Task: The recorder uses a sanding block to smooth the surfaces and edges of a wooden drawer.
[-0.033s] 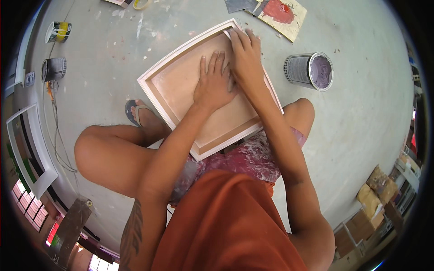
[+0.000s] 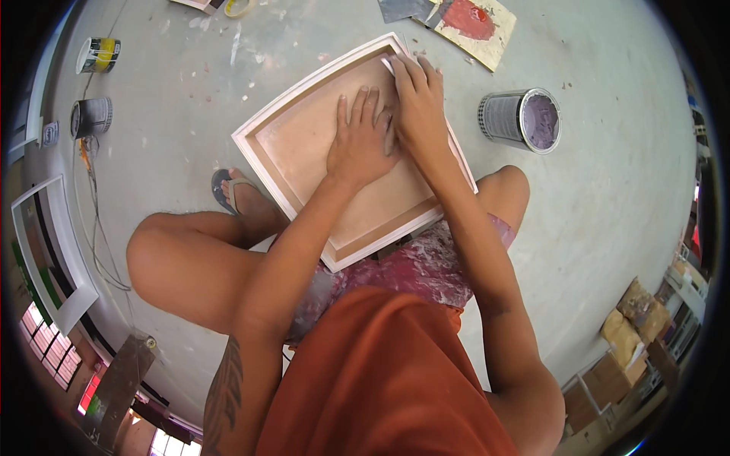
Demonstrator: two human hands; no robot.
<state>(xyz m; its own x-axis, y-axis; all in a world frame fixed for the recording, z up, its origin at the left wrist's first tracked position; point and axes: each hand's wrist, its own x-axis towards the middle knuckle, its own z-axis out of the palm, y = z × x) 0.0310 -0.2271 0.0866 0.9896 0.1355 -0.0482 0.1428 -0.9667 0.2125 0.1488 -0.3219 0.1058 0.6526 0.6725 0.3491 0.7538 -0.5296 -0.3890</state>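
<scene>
A shallow wooden tray-like box (image 2: 300, 148) with raised, whitish rims rests across my lap, tilted in the view. My left hand (image 2: 361, 140) lies flat on its inner base, fingers stretched out. Against the box's right side, my right hand (image 2: 420, 99) is bent over the rim. Its fingers press on a thin piece with a pale edge (image 2: 388, 66); most of that piece is hidden under them, and its kind does not show.
An opened can of greyish-purple paste (image 2: 540, 121) lies to the right. A board with red paste (image 2: 475, 26) is at the far side. Two more cans (image 2: 99, 55) stand at the left near a cable (image 2: 95, 197). Cardboard and scraps (image 2: 608, 380) line the lower right.
My right hand has slid a little toward me along the box's right side, with the pale-edged piece. My left hand has stayed in place.
</scene>
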